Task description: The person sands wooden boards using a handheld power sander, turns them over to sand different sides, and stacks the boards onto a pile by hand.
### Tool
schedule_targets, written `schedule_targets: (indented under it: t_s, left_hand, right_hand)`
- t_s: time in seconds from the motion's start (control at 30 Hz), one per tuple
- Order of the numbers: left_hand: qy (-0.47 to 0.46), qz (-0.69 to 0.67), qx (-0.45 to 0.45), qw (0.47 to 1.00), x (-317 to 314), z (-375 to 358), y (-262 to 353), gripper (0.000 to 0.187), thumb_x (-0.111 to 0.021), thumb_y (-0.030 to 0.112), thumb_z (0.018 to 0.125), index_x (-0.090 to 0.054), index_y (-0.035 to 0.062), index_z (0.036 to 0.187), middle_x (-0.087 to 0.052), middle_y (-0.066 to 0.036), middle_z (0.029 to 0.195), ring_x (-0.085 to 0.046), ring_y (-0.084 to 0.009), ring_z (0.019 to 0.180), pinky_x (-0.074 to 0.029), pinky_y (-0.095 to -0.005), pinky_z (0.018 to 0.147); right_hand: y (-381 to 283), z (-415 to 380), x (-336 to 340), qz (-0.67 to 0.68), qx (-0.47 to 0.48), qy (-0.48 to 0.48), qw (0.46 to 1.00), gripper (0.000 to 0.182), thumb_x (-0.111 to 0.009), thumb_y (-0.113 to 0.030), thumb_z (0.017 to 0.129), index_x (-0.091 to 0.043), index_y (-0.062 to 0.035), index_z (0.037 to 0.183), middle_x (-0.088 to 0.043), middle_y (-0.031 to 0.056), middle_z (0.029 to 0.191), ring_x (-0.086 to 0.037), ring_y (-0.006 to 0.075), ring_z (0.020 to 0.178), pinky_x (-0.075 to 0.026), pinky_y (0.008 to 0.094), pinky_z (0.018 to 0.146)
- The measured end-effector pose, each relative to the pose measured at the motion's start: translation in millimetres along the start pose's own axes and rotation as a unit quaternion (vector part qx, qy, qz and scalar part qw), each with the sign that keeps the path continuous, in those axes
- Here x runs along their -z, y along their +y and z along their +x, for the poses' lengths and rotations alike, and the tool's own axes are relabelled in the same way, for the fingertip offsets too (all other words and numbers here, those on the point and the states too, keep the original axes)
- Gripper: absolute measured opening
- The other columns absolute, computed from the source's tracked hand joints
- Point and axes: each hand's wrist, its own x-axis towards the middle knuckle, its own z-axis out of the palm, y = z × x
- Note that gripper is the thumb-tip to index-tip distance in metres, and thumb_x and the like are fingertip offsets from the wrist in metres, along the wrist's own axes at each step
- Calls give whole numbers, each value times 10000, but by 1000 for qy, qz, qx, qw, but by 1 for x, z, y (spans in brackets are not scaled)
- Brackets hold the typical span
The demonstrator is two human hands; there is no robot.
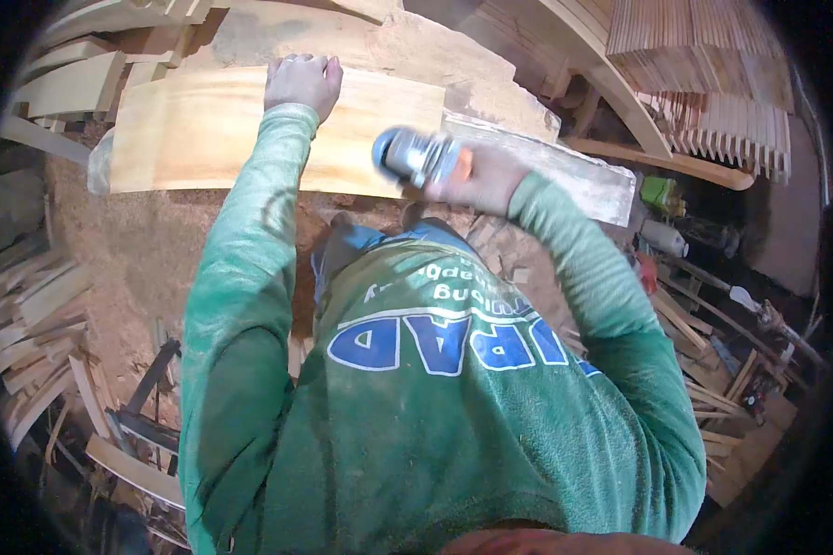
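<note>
A pale wooden board lies crosswise in front of me on a dusty bench. My left hand presses on its far side, fingers curled over the far edge. In my right hand is a blue-and-silver handheld power tool, closed in the grip and smeared by motion. It is over the right part of the board; blur hides its exact kind and whether it touches the wood.
A grey, worn plank extends right of the board. Curved wooden pieces lie at upper left. Stacked slats stand at upper right. Offcuts pile up at left, and a green tool sits at right.
</note>
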Motion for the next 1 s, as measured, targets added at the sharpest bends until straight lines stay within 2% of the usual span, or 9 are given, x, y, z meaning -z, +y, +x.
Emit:
schedule_targets:
  t_s: [0.1,0.2,0.33,0.43,0.53,0.6,0.83,0.9,1.0]
  left_hand:
    - [-4,-1,5,1000,-2,0,-2,498,-370,386,1034,-759,79,979,-737,-145,1064,-671,-356,1046,-454,-487,993]
    - [3,-7,8,1000,-5,0,-3,500,-363,387,1038,-754,77,1006,-736,-149,1069,-672,-354,1048,-440,-494,1009]
    - [-21,7,9,1000,0,-1,0,502,-358,385,1039,-752,74,1018,-733,-150,1088,-672,-353,1053,-431,-495,1021]
    - [-20,10,12,1000,-6,0,-3,504,-356,382,1039,-754,75,1009,-731,-150,1095,-671,-354,1054,-431,-494,1022]
    - [-12,3,9,1000,-2,3,-1,499,-364,378,1037,-757,73,993,-730,-159,1085,-670,-358,1051,-436,-491,1018]
    - [-11,-9,13,1000,0,1,-1,495,-371,374,1035,-759,72,980,-730,-166,1074,-670,-360,1047,-437,-487,1018]
    - [-64,12,28,997,8,3,4,497,-352,372,1040,-759,86,1038,-734,-124,1116,-640,-294,1149,-378,-469,1088]
    - [-61,16,28,998,8,1,4,498,-354,373,1039,-761,86,1032,-737,-124,1105,-644,-297,1141,-382,-470,1086]
    - [-51,22,21,998,9,1,5,501,-358,374,1037,-765,82,1013,-741,-128,1082,-654,-305,1117,-402,-470,1070]
  right_hand:
    - [-32,-7,-19,-109,-46,-19,993,729,-690,-713,753,-718,-121,1178,-732,192,1111,-696,323,1050,-525,417,949]
    - [-39,21,-1,-8,-24,-14,1000,794,-701,-742,734,-717,-90,1188,-718,230,1130,-697,340,1044,-528,415,949]
    - [-18,55,59,25,-90,138,986,857,-703,-775,728,-719,-55,1193,-730,189,1133,-709,285,1019,-543,397,918]
    - [-10,40,66,28,-108,131,985,823,-701,-753,758,-715,-63,1207,-731,149,1140,-697,244,1029,-534,381,930]
    - [-41,-9,22,110,-1,52,993,572,-699,-596,818,-707,-145,1171,-725,151,1093,-687,269,993,-519,377,932]
    - [-11,-21,-13,-37,-77,-2,996,686,-711,-664,761,-700,-118,1177,-733,193,1069,-694,326,1027,-522,418,933]
    - [-2,-4,24,79,-9,109,991,741,-700,-720,746,-727,-96,1145,-745,185,1047,-716,285,986,-542,409,884]
    - [39,29,53,9,-96,148,984,961,-642,-857,717,-724,-14,1170,-742,197,1073,-709,306,999,-540,403,908]
    - [1,25,83,0,-112,99,989,921,-634,-862,719,-745,-55,1148,-730,194,1080,-693,308,1039,-519,403,952]
